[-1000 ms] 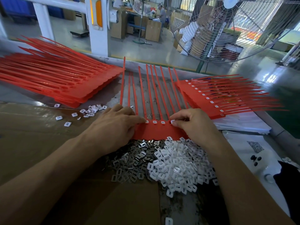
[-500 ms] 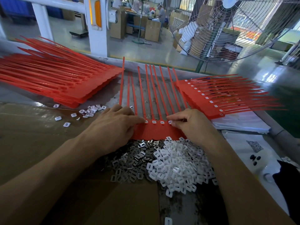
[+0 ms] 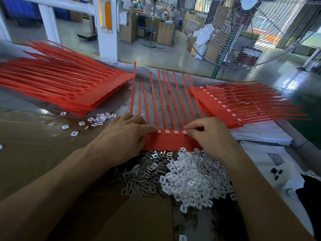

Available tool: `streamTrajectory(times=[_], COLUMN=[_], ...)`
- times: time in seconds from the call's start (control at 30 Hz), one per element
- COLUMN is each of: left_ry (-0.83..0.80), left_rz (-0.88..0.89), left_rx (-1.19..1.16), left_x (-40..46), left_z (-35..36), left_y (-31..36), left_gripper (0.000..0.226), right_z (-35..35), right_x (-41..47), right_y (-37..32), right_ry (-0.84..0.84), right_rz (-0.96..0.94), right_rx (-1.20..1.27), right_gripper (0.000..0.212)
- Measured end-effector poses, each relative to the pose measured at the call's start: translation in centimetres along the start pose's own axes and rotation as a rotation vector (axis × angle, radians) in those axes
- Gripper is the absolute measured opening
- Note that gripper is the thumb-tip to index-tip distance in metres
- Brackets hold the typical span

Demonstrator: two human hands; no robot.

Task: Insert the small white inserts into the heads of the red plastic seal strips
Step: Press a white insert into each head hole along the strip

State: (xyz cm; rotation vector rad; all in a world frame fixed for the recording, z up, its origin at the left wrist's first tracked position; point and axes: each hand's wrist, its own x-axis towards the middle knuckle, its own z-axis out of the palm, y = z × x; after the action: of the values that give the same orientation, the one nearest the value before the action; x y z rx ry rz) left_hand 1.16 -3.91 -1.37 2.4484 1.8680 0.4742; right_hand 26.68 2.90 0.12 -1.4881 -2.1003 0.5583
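Note:
A joined sheet of red seal strips [image 3: 169,140] lies in front of me, tails pointing away. White inserts [image 3: 171,131] sit in several of its heads in a row. My left hand [image 3: 125,138] rests on the sheet's left part, its forefinger tip touching the leftmost visible insert. My right hand [image 3: 207,132] presses its fingertips on the head beside the rightmost visible insert; what is under them is hidden. A heap of loose white inserts [image 3: 192,178] lies just below the sheet, with a heap of small metal clips [image 3: 144,173] to its left.
A stack of red strip sheets with bare heads [image 3: 66,87] lies at the left; a stack with white inserts fitted [image 3: 239,103] at the right. Scattered clear pieces [image 3: 97,119] sit on the brown cardboard [image 3: 34,145]. White papers [image 3: 260,134] lie right; a big fan [image 3: 243,32] stands behind.
My right hand's fingertips have crept slightly left along the row of heads. My left hand has stayed in place on the sheet.

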Motion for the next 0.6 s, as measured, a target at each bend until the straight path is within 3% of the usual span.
streamTrajectory(times=[0.33, 0.6], left_ry=[-0.005, -0.005], left_rz=[0.003, 0.001], left_rx=[0.003, 0.008], left_x=[0.0, 0.1], left_z=[0.0, 0.2], left_y=[0.1, 0.1], left_gripper=[0.045, 0.045], right_z=[-0.5, 0.1], right_x=[-0.4, -0.7], right_y=[-0.8, -2.7], right_ry=[-0.052, -0.096], right_rz=[0.017, -0.17], right_rx=[-0.12, -0.621], right_gripper=[0.024, 0.025])
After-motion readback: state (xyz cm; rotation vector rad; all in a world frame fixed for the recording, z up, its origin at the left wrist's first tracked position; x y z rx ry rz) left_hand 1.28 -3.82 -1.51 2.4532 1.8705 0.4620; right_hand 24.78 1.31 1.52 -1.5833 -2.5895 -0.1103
